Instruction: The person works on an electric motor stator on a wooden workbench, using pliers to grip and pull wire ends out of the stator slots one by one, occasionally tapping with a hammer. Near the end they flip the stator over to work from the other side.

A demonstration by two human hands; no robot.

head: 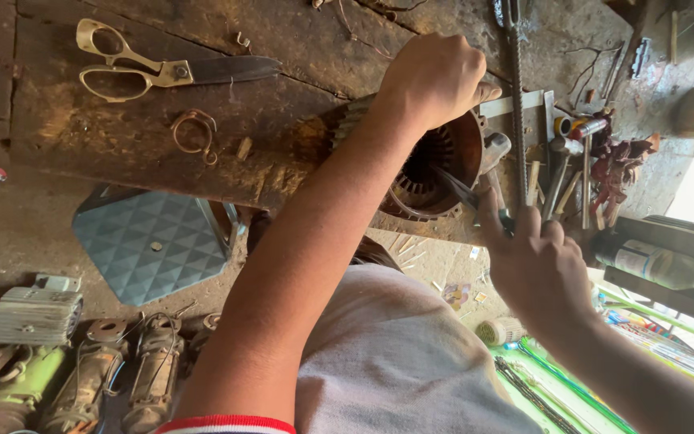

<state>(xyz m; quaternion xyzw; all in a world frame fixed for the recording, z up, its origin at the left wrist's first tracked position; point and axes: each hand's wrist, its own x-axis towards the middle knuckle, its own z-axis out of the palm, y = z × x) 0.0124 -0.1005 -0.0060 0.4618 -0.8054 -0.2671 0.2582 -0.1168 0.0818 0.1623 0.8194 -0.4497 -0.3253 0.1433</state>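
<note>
Left hand hides motor stator rim.

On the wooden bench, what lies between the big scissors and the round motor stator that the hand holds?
In the head view, a bent ring of wire and a small chip lie between the scissors and the stator; otherwise bare wood.

Worn wooden workbench, dusty floor, daylight glaring at one edge.
</note>
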